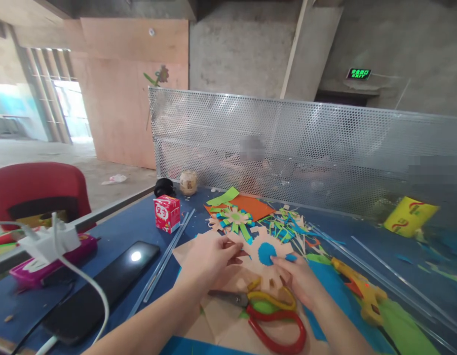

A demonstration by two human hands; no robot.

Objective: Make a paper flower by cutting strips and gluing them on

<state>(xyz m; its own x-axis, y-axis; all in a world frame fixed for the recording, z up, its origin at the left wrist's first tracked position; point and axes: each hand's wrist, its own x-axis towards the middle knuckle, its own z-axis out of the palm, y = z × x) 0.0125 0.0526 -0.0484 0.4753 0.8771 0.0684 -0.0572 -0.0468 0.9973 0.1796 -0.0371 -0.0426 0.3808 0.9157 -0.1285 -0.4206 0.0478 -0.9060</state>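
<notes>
1. A blue-topped table (132, 227) ran forward to a perforated grey metal screen (306, 148).
2. Bare grey concrete walls (243, 54) rose behind the screen, beside a tall plywood panel (132, 93).
3. A green lit exit sign (359, 74) hung high on the right.
4. Daylight entered through a bright opening (71, 108) at left, above a dusty concrete floor (47, 158).
5. A red padded chair (38, 190) stood beside the table.

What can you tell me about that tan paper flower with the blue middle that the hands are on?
The paper flower is a flat cut-out of tan paper with blunt petals fringed round its edge and a round blue disc stuck at its centre. It lies flat on tan sheets on the blue table. The left hand pinches its left edge; the right hand has fingertips on its lower right petals. Just below it lie scissors.
</notes>
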